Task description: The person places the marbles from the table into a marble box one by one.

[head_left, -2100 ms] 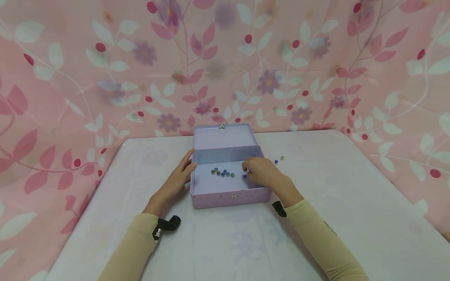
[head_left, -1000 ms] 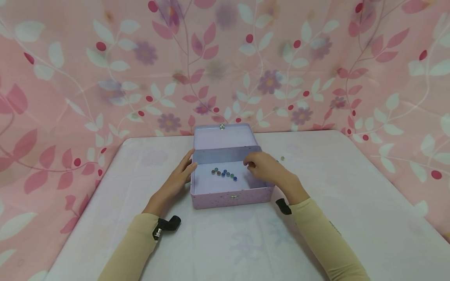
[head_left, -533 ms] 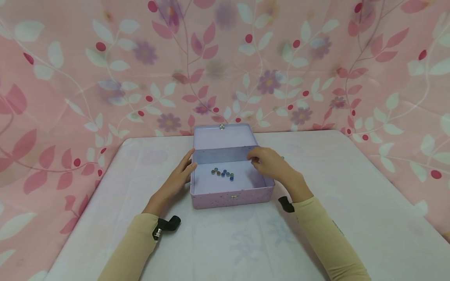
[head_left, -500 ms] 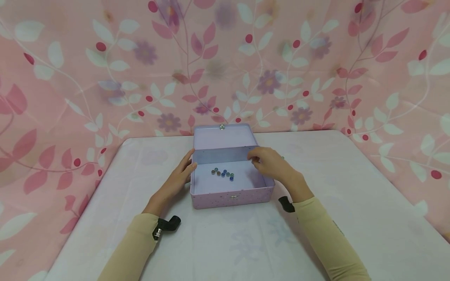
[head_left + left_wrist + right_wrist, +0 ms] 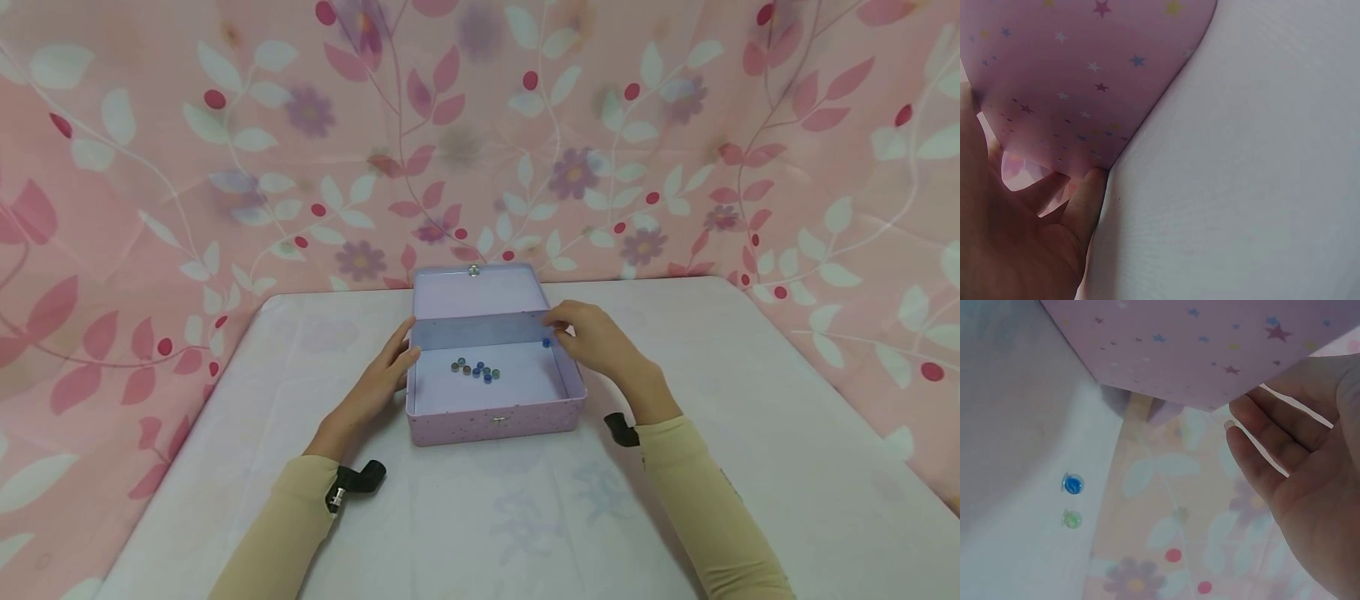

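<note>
A lilac tin box (image 5: 457, 429) with a star print stands with its lid (image 5: 480, 292) raised. Glass marbles (image 5: 476, 372) lie clustered on its floor, left of the middle. A separate blue marble (image 5: 547, 342) shows near the back right corner, just below the right hand's fingers. My left hand (image 5: 371, 387) rests against the box's left side, thumb at the rim. In the left wrist view its fingers touch the starred wall. My right hand (image 5: 600, 346) is at the right rim, towards the back, fingers loosely bent and pinching nothing visible.
In the right wrist view, a blue marble (image 5: 1073, 484) and a green marble (image 5: 1072, 519) lie on the white tablecloth outside the box; the right hand hides them from the head view. A pink floral curtain (image 5: 480, 167) hangs behind the table.
My right hand has moved from inside the box to its right rim. One blue marble has rolled left into the cluster. Another blue marble now shows near the back right corner. The left hand stays put.
</note>
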Demonstrator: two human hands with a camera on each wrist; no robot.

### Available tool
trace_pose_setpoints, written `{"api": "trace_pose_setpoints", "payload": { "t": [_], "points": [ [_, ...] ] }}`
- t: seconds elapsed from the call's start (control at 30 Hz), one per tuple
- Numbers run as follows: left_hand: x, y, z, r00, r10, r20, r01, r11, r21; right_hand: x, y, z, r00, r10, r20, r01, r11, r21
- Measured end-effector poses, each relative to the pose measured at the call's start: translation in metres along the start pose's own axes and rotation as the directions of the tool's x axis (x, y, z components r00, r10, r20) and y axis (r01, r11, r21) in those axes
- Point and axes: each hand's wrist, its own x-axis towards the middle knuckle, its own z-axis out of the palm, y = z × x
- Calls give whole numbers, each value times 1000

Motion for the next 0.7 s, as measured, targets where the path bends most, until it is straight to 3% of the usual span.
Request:
{"api": "trace_pose_setpoints", "payload": {
  "t": [0.17, 0.5, 0.7],
  "points": [
    [-1, 0, 1, 1000, 5, -13, -5, 1000, 13, 0, 6, -4, 999, 25, -25, -26, 1000, -4],
    [0, 1, 0, 1000, -13, -7, 13, 1000, 8, -4, 30, -6, 991, 134, -3, -134, 988, -78],
    [-5, 14, -2, 999, -41, 19, 41, 999, -1, -6, 45, -5, 979, 203, 23, -199, 972, -127]
  ]
}}
